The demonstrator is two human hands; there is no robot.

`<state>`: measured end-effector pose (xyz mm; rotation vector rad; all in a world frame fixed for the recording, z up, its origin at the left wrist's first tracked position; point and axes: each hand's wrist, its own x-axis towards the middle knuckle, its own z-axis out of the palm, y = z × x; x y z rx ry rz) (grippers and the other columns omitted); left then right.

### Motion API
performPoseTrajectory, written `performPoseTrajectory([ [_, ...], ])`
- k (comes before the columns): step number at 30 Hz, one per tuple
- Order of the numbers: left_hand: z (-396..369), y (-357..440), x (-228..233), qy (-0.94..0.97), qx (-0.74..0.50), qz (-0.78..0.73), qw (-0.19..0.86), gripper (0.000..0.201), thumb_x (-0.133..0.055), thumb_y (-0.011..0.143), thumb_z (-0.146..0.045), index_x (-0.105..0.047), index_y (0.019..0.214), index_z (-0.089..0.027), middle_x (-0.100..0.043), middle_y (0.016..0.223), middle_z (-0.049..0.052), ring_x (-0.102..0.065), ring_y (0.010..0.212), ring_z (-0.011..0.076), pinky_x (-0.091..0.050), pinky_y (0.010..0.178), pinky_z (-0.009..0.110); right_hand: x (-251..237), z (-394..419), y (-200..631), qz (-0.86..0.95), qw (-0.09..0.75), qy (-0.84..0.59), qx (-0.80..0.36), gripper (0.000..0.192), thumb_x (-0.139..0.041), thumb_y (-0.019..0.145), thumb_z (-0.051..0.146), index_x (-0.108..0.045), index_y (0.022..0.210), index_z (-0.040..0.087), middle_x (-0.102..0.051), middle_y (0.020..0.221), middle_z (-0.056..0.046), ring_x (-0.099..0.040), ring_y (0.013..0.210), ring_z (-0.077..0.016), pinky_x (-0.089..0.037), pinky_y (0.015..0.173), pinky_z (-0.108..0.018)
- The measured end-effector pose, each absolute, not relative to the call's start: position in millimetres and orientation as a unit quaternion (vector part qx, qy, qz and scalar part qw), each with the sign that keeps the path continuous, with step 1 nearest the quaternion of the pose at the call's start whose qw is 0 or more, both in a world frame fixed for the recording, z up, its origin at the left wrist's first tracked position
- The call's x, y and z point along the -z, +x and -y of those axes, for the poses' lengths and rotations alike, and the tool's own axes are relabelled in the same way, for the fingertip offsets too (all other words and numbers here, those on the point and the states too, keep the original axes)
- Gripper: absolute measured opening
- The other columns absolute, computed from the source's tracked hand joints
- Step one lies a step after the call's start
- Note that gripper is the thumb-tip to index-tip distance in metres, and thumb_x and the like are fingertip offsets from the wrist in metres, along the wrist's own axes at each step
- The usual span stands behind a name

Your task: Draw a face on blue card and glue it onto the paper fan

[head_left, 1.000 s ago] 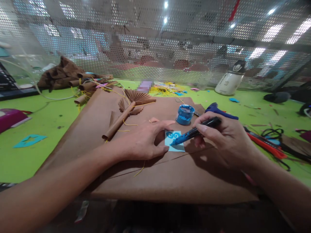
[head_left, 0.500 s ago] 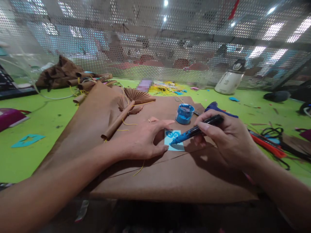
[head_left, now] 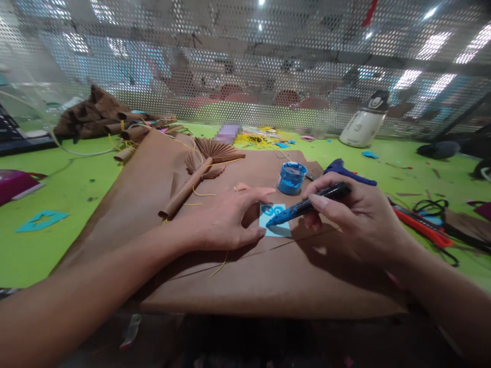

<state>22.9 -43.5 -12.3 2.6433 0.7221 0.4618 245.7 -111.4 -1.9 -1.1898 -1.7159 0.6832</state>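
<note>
While the right grip (head_left: 347, 217) clasps the marker (head_left: 301, 208), the marker's tip has edged slightly leftward, nearer the left grip (head_left: 230, 220), whose thumb and forefinger are spread. Slanting down from the right fingers, the marker meets the blue card (head_left: 283, 231).

The pale blue paper square (head_left: 283, 229) lay flat, darker blue rings marked across its upper part. Over it slanted a black marker (head_left: 303, 207), front half smeared blue, tip at the square's lower left.
</note>
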Motion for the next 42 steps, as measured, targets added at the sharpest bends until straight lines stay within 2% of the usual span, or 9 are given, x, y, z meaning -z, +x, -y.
performPoseTrajectory([
  [5,44.7,24.0,10.6,0.937,-0.156,-0.254,0.180,0.057,-0.059,0.081,-0.028,-0.042,0.135,-0.033,-0.060,0.112,0.003,-0.055,0.102,0.0249,-0.043,0.086,0.037,1.7,110.1,246.4,0.692,0.449,-0.491,-0.279,0.003,-0.056,0.086,0.023,-0.059,0.087,0.021,-0.062,0.059,0.002,-0.059,0.050,-0.0132,-0.048,0.048,-0.025],
  [10,45.5,24.1,10.5,0.938,-0.163,-0.250,0.178,0.053,-0.059,0.084,-0.030,-0.043,0.134,-0.033,-0.058,0.122,0.002,-0.054,0.107,0.0242,-0.041,0.091,0.037,-0.1,110.7,246.9,0.684,0.471,-0.497,-0.252,0.007,-0.056,0.085,0.017,-0.058,0.079,0.021,-0.059,0.054,0.004,-0.056,0.046,-0.0105,-0.047,0.046,-0.022],
  [14,45.4,24.6,10.4,0.936,-0.159,-0.259,0.179,0.049,-0.058,0.085,-0.035,-0.046,0.132,-0.029,-0.059,0.122,0.004,-0.053,0.105,0.0249,-0.042,0.089,0.037,0.3,111.8,247.6,0.680,0.478,-0.495,-0.255,0.006,-0.055,0.086,0.018,-0.058,0.081,0.021,-0.061,0.056,0.004,-0.058,0.049,-0.0111,-0.048,0.049,-0.022],
  [18,45.8,25.9,8.2,0.941,-0.163,-0.238,0.175,0.047,-0.058,0.085,-0.029,-0.048,0.130,-0.029,-0.059,0.120,0.002,-0.054,0.103,0.0228,-0.040,0.091,0.036,0.7,112.2,246.8,0.687,0.472,-0.487,-0.260,0.005,-0.054,0.087,0.020,-0.058,0.084,0.021,-0.060,0.056,0.003,-0.058,0.050,-0.0118,-0.048,0.050,-0.024],
  [25,45.5,24.7,9.6,0.937,-0.159,-0.250,0.185,0.055,-0.059,0.082,-0.029,-0.042,0.134,-0.032,-0.060,0.115,0.003,-0.054,0.102,0.0248,-0.044,0.086,0.037,-2.1,112.0,244.6,0.697,0.445,-0.504,-0.250,0.005,-0.056,0.083,0.017,-0.059,0.084,0.021,-0.061,0.057,0.003,-0.058,0.050,-0.0121,-0.047,0.050,-0.024],
  [30,46.7,26.4,7.3,0.941,-0.162,-0.234,0.182,0.045,-0.057,0.085,-0.028,-0.049,0.129,-0.031,-0.059,0.120,0.002,-0.054,0.105,0.0234,-0.041,0.092,0.037,-2.8,112.1,244.1,0.695,0.451,-0.507,-0.238,0.005,-0.056,0.082,0.017,-0.058,0.079,0.020,-0.060,0.056,0.003,-0.057,0.047,-0.0108,-0.046,0.046,-0.022],
  [35,45.6,24.6,9.9,0.934,-0.154,-0.263,0.188,0.057,-0.060,0.082,-0.029,-0.041,0.135,-0.030,-0.058,0.121,0.005,-0.053,0.109,0.0264,-0.042,0.091,0.040,-0.6,112.4,247.0,0.686,0.464,-0.503,-0.247,0.005,-0.056,0.086,0.021,-0.058,0.082,0.020,-0.059,0.056,0.003,-0.057,0.048,-0.0113,-0.047,0.047,-0.023],
  [42,45.3,24.5,9.4,0.935,-0.152,-0.258,0.189,0.055,-0.059,0.081,-0.026,-0.043,0.133,-0.028,-0.059,0.119,0.004,-0.051,0.111,0.0267,-0.042,0.091,0.039,-1.1,112.8,246.0,0.683,0.467,-0.502,-0.252,0.005,-0.056,0.085,0.020,-0.058,0.081,0.020,-0.060,0.058,0.002,-0.058,0.049,-0.0112,-0.047,0.047,-0.023],
])
